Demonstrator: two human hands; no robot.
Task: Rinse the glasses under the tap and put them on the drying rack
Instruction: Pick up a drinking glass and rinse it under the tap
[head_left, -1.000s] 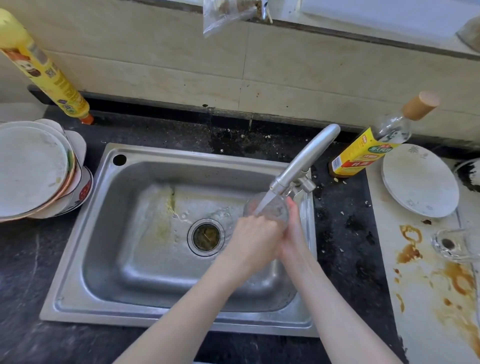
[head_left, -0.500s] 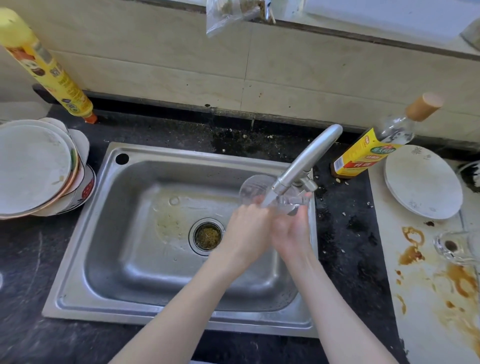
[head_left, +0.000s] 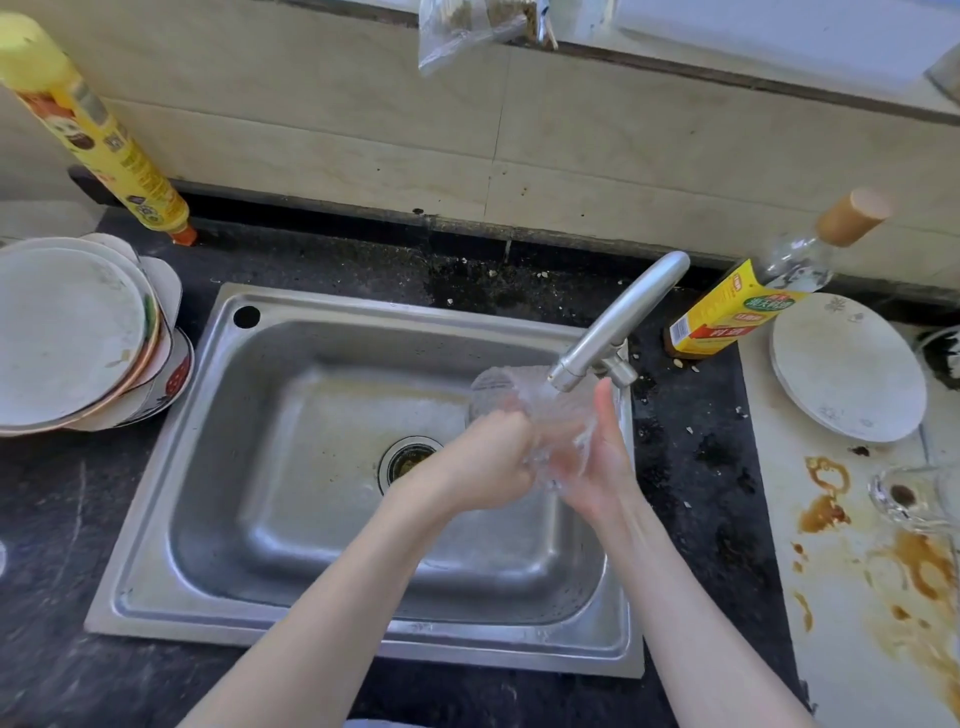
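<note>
A clear glass (head_left: 511, 397) lies tilted on its side under the steel tap (head_left: 615, 325), mouth toward the left, and water runs over it. My left hand (head_left: 480, 467) grips the glass from the near side with curled fingers. My right hand (head_left: 597, 462) cups its base from the right, thumb raised toward the spout. Both hands are above the steel sink (head_left: 311, 629), just right of the drain (head_left: 408, 460). A second clear glass (head_left: 914, 499) lies on the stained counter at the far right edge. No drying rack is in view.
A stack of dirty plates (head_left: 72, 332) sits left of the sink. A yellow bottle (head_left: 98, 135) leans at the back left. A yellow-labelled bottle (head_left: 753, 296) with a cork top and a white plate (head_left: 847, 369) stand to the right, on a board with brown stains (head_left: 831, 499).
The glass has been tipped further onto its side beneath the spout and water now flows over it. My right hand has opened out around its base, thumb up.
</note>
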